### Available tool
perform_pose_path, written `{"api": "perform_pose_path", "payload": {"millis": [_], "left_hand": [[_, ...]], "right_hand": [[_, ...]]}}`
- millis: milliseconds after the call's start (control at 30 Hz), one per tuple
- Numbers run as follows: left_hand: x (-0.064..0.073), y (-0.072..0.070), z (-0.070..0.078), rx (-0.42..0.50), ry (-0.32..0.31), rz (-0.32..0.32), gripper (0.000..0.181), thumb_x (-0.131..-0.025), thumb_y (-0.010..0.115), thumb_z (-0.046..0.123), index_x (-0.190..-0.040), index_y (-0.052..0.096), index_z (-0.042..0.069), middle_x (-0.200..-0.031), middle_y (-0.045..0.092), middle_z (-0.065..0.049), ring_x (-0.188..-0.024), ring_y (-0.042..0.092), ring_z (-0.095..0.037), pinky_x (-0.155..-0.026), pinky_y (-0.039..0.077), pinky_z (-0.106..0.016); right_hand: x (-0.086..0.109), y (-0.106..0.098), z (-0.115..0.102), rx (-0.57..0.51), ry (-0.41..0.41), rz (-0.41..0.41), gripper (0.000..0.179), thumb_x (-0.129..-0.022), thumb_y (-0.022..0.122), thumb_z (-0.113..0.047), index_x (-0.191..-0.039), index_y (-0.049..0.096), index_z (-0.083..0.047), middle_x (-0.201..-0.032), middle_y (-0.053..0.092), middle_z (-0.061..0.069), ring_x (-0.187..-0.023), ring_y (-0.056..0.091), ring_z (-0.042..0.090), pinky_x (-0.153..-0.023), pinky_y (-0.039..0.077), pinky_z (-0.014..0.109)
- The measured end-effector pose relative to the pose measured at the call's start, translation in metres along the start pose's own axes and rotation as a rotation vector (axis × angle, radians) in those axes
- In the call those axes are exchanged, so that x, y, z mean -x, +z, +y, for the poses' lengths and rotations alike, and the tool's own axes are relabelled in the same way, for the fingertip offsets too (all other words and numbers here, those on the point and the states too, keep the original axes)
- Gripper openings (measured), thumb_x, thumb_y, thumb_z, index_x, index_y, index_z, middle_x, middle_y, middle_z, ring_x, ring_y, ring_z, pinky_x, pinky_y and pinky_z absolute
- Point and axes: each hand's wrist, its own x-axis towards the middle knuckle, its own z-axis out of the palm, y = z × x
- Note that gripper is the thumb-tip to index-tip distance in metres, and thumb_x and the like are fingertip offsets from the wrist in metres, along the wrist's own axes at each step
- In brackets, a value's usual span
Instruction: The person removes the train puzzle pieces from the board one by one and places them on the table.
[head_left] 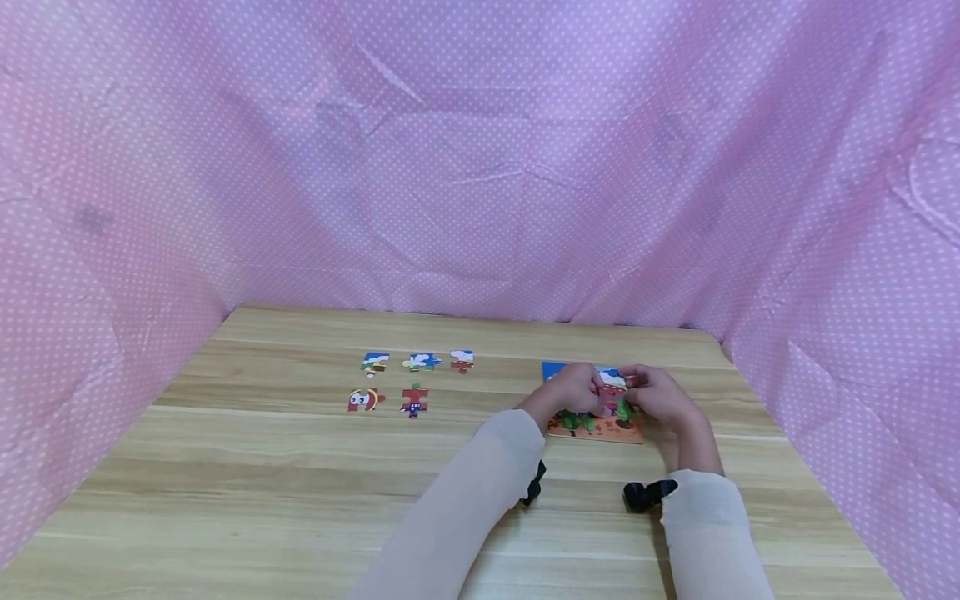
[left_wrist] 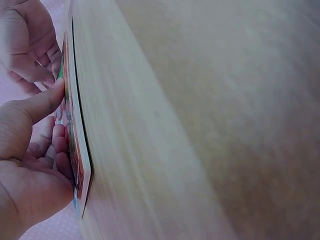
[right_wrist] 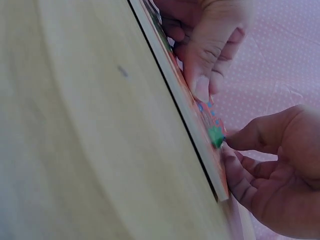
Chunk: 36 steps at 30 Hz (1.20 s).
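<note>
A jigsaw board (head_left: 592,432) with blue sky, a red figure and an orange ground lies flat on the right of the table. Over its middle, my left hand (head_left: 576,388) holds its thumb straight, the tip (left_wrist: 59,89) pressing on the picture; its other fingers rest on the board. My right hand (head_left: 660,395) is at the board's right side. In the right wrist view its thumb and index finger pinch a green-patterned puzzle piece (right_wrist: 216,136) low over the board. Both hands hide much of the picture.
Several loose puzzle pieces lie left of the board in two rows, among them one with eyes (head_left: 362,400) and a red one (head_left: 414,400). Pink dotted cloth (head_left: 480,208) hangs around the back and sides of the wooden table (head_left: 300,500).
</note>
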Motion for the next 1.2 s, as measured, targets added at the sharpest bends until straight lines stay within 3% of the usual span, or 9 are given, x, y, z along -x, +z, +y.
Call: {"api": "perform_pose_path", "payload": {"millis": [467,933,1200], "left_hand": [[0.0003,0.0024,-0.0003,0.040,-0.011,0.003,0.033,-0.085,0.086,0.019,-0.109,0.062,0.017,-0.097,0.058,0.007,-0.087,0.055,-0.010,-0.081,0.050,-0.026],[0.0062,-0.0001,-0.0023,0.207,0.013,0.002,0.023,-0.094,0.074,0.006,-0.109,0.058,0.014,-0.093,0.059,0.001,-0.078,0.054,-0.013,-0.066,0.047,-0.027],[0.0045,0.0023,-0.0009,0.125,0.016,0.024,0.019,-0.095,0.075,0.012,-0.104,0.060,0.018,-0.092,0.058,0.003,-0.080,0.054,-0.012,-0.070,0.047,-0.027]], "right_hand": [[0.0004,-0.0014,0.0048,0.009,0.007,0.006,0.048,-0.092,0.057,0.012,-0.139,0.048,0.015,-0.120,0.056,0.026,-0.108,0.054,0.033,-0.079,0.050,0.027],[-0.0009,-0.0003,0.0008,0.017,0.028,0.020,0.047,-0.094,0.054,0.012,-0.141,0.048,0.013,-0.121,0.056,0.025,-0.107,0.056,0.031,-0.081,0.051,0.028],[0.0011,-0.0012,-0.0012,0.025,0.045,0.023,0.047,-0.094,0.055,0.012,-0.141,0.048,0.014,-0.121,0.056,0.026,-0.106,0.055,0.031,-0.081,0.050,0.031]]}}
